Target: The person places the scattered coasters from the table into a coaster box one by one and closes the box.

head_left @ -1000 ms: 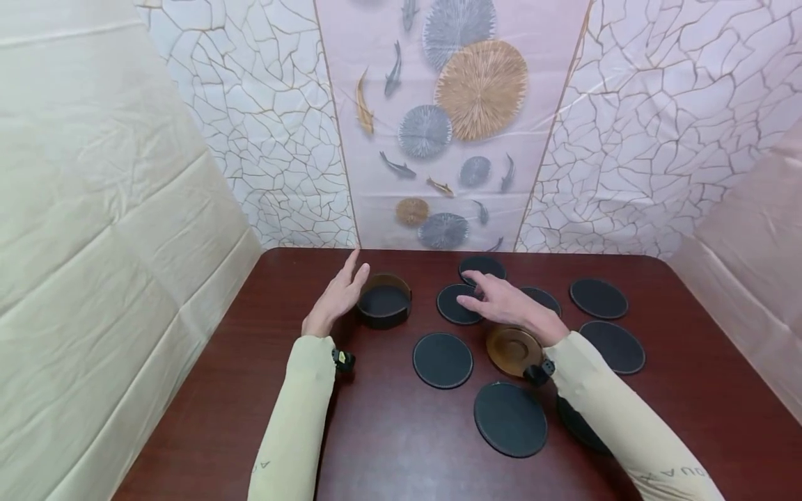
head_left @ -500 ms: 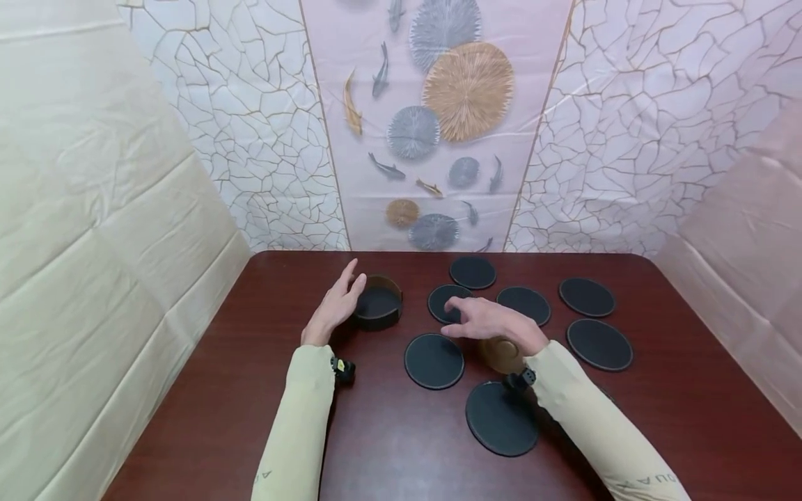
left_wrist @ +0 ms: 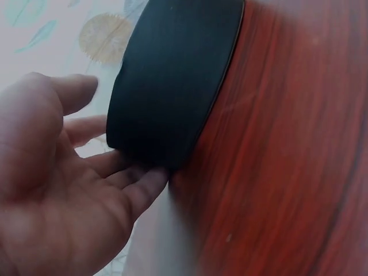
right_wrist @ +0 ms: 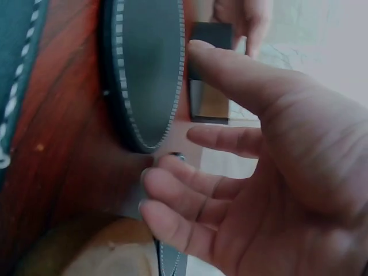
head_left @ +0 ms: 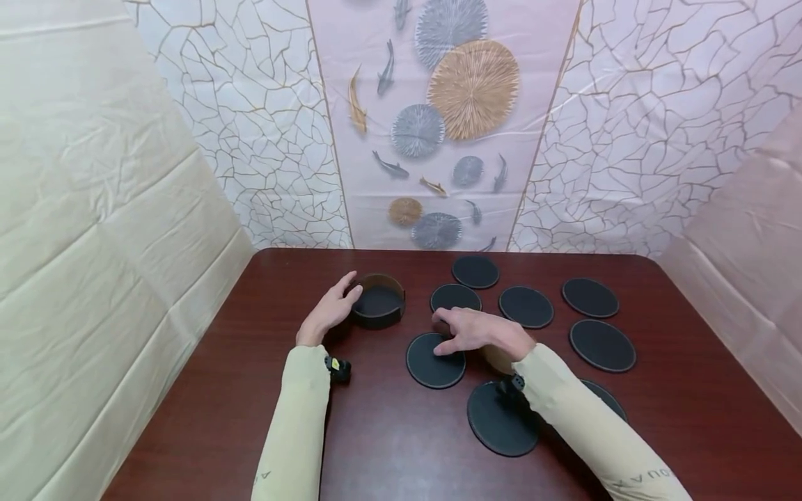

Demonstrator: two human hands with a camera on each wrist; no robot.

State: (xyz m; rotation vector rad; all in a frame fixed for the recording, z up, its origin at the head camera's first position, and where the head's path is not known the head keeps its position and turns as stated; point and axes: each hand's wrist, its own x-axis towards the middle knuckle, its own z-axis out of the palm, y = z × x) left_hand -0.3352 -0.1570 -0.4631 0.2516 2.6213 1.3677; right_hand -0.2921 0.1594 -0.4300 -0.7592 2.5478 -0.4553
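My left hand (head_left: 327, 312) is at the left side of a round black coaster holder (head_left: 376, 321) with a brown inside and a gap in its wall. In the left wrist view its fingers lie against the holder's dark outer wall (left_wrist: 172, 69), thumb apart from it. My right hand (head_left: 479, 330) hovers over the far part of a round black coaster (head_left: 432, 369), fingers loosely bent and nothing between them. The right wrist view shows that coaster's pale-stitched edge (right_wrist: 150, 63) beside the thumb and fingertips. Part of a round brown wooden piece (head_left: 498, 360) is hidden under my right wrist.
Several more black coasters lie spread on the dark red table: one just beyond my right hand (head_left: 456, 296), one at the back (head_left: 476, 271), others at right (head_left: 601, 344), one under the right wrist camera (head_left: 501, 424). A patterned wall cloth (head_left: 438, 139) hangs behind the table.
My right hand has moved left and nearer, from above the farther coasters to the coaster in front of the holder. My left hand has lowered slightly against the holder's side.
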